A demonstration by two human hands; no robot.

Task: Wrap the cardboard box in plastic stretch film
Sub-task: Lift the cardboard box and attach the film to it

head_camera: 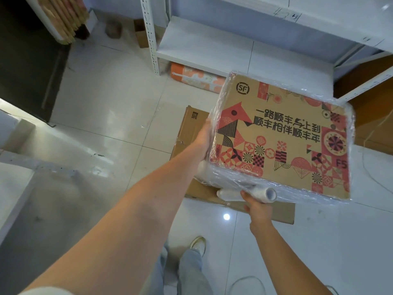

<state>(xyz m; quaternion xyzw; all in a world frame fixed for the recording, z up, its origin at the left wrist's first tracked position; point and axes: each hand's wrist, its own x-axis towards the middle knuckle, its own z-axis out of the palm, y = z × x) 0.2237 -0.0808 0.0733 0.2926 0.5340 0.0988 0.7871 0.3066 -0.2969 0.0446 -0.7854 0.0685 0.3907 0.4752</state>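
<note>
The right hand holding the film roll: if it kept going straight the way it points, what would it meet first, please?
Probably the near edge of the wrapped cardboard box: the right hand points up at it, with the stretch film roll already against that edge.

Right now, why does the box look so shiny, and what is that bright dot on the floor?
Head view: the stretch film over the cardboard box catches glare along its edges; the dot is a lamp reflected in glossy floor tile; wide-angle distortion bends the shelf.
</note>
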